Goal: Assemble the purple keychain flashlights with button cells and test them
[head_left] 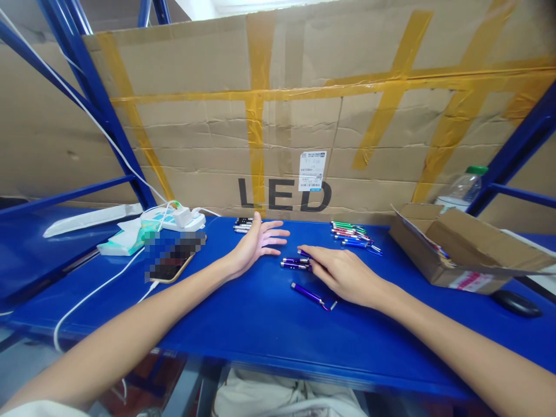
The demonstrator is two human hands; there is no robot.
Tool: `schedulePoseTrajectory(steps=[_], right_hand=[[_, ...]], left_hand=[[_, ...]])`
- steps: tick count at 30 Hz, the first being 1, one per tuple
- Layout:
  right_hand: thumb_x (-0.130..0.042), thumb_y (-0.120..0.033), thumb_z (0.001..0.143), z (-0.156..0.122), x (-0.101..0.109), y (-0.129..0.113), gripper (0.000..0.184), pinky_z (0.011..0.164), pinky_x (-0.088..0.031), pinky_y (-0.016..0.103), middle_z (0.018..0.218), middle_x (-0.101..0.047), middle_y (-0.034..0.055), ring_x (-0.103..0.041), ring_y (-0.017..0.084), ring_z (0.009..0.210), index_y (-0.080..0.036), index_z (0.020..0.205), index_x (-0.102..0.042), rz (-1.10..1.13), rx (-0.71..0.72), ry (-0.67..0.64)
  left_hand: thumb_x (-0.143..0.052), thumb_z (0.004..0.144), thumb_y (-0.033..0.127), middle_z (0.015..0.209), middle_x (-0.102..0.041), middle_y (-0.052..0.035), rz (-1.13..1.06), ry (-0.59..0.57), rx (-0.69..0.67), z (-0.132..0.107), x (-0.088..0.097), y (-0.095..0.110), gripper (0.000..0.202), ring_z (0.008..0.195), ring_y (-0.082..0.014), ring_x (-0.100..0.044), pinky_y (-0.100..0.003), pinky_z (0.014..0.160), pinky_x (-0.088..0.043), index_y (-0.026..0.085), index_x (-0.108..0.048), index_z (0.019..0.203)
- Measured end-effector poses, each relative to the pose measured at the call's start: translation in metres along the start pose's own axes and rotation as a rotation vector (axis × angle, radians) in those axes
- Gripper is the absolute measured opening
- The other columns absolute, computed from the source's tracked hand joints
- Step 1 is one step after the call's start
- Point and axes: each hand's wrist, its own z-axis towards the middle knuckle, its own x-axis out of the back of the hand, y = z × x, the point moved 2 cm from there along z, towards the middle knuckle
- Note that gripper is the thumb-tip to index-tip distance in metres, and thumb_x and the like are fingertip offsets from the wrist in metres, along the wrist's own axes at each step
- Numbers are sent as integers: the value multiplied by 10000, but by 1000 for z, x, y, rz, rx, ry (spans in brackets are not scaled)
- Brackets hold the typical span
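My left hand [257, 242] hovers just over the blue table [243, 324], palm turned inward and fingers spread, holding nothing. It sits a little short of a small group of dark pens [242, 224] at the back. My right hand [340, 271] lies palm down with fingers stretched flat across two or three purple pens [294, 263]. One more purple pen [311, 296] rests loose just beside its thumb. Behind my right hand lies a pile of several green, red and blue pens [353, 234].
An open cardboard box [456, 249] stands at the right, with a plastic bottle [463, 188] behind it and a black mouse [516, 303] in front. At the left lie a phone [174, 267] on a white cable, a power strip [174, 219] and a tissue pack [124, 238]. Taped cardboard [304, 116] walls off the back.
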Motion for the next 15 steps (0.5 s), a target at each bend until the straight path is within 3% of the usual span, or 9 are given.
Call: schedulePoseTrajectory(steps=[8, 15], right_hand=[[-407, -265, 1114, 0, 0, 1, 459, 1010, -629, 528, 1476, -700, 151, -752, 343, 1236, -161, 1517, -599, -1, -18, 0], [-417, -267, 1106, 1, 0, 0, 439, 964, -612, 472, 1422, -736, 142, -770, 328, 1175, -178, 1492, -607, 4, -31, -18]], left_hand=[[-202, 1064, 789, 1470, -670, -218, 0, 2, 12, -2, -1, 3, 862, 1315, -353, -645, -420, 957, -549, 139, -559, 1504], [-203, 1065, 786, 1466, -674, -204, -6, -2, 10, 0, 0, 1, 848, 1307, -346, -645, -417, 956, -548, 154, -569, 1496]])
